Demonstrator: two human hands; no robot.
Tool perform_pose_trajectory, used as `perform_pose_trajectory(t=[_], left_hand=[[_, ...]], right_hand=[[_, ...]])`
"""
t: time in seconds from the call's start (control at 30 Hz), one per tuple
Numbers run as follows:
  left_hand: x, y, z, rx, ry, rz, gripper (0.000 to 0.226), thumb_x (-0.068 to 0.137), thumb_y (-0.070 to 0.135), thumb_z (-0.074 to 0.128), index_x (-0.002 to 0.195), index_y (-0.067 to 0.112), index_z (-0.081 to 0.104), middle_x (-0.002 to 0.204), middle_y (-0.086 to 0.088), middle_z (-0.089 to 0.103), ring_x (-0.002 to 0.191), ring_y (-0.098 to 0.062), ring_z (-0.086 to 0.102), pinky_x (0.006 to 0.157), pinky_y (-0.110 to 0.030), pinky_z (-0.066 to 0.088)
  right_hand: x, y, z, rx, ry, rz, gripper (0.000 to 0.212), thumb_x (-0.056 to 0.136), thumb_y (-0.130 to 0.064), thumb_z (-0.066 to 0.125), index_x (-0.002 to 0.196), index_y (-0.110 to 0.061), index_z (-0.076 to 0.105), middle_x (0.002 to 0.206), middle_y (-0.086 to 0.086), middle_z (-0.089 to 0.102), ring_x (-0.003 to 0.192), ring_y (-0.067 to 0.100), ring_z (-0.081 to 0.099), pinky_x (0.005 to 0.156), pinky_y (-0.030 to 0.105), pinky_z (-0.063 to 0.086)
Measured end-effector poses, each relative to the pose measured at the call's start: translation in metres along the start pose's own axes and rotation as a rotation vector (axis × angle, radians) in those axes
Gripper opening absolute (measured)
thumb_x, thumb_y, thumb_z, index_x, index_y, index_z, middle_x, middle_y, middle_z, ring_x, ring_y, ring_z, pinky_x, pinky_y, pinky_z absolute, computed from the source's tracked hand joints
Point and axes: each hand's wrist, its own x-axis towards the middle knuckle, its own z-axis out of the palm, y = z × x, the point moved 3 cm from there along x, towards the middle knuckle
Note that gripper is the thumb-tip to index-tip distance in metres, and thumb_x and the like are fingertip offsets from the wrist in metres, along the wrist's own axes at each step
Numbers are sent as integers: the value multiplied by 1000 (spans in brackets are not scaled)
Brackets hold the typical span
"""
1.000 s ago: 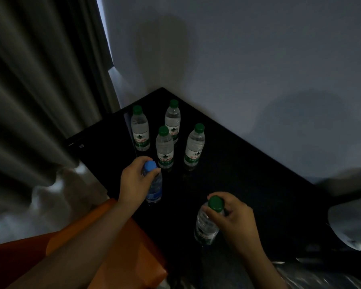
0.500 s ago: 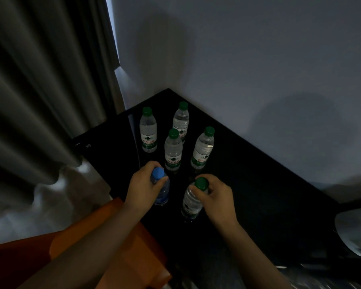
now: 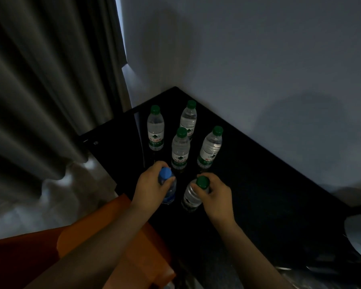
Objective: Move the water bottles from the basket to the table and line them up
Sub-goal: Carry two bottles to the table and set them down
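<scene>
Four green-capped bottles stand upright near the far corner of the black table. Left hand grips the blue-capped bottle by its neck; right hand grips another green-capped bottle, both near the table's left edge.

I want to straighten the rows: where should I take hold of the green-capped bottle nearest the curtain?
Probably the neck just under the cap, from above: the bottle stands upright, top clear, with another bottle close beside it.
</scene>
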Motion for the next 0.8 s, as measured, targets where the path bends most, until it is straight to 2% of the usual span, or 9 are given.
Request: perform_pose_trajectory(t=[0.23,0.27,0.37,0.47,0.53,0.63,0.8], left_hand=[[0,0,-2,20,7,2,24,86,23,65,107,16,54,106,-4,62,94,-18,60,81,-34,51],[0,0,-2,21,7,1,24,86,23,65,107,16,54,106,-5,62,95,-19,60,81,-34,51],[-2,0,-3,24,7,-3,25,86,23,66,107,16,55,105,-4,63,94,-19,60,80,-31,50],[-3,1,-4,16,5,-7,24,86,22,66,106,15,55,105,-4,63,94,-19,60,80,-31,49],[-3,3,-5,7,-1,-8,23,86,22,66,105,15,54,106,-5,63,94,-19,59,81,-33,51],[-3,7,-6,6,-23,-11,23,87,21,64,105,14,54,106,-6,62,94,-20,59,83,-37,51],[2,16,-9,68,-100,10,21,86,16,64,103,9,55,99,-11,60,91,-25,58,77,-32,46]], right_hand=[[-3,-1,-1,-90,-31,15,25,84,-27,71,104,-32,58,91,-15,65,88,-2,63,68,11,50],[-3,-2,-1,-116,-42,21,29,84,-25,70,109,-31,57,96,-14,65,92,1,63,72,12,51],[-5,-6,-4,-241,-78,55,57,83,-21,72,134,-19,47,123,-1,61,112,13,59,94,29,52],[-12,-5,-16,-315,-101,103,73,81,-26,74,144,-15,36,139,2,52,126,16,50,101,26,44],[-20,-1,-25,-407,-145,151,73,82,-29,73,143,-15,36,140,4,50,125,16,50,99,26,44],[-33,2,-34,-536,-205,190,60,86,-29,68,139,-15,43,133,5,54,117,17,54,95,28,48],[-48,1,-38,-606,-242,171,46,88,-30,65,130,-17,51,123,2,58,108,13,58,88,25,50]])
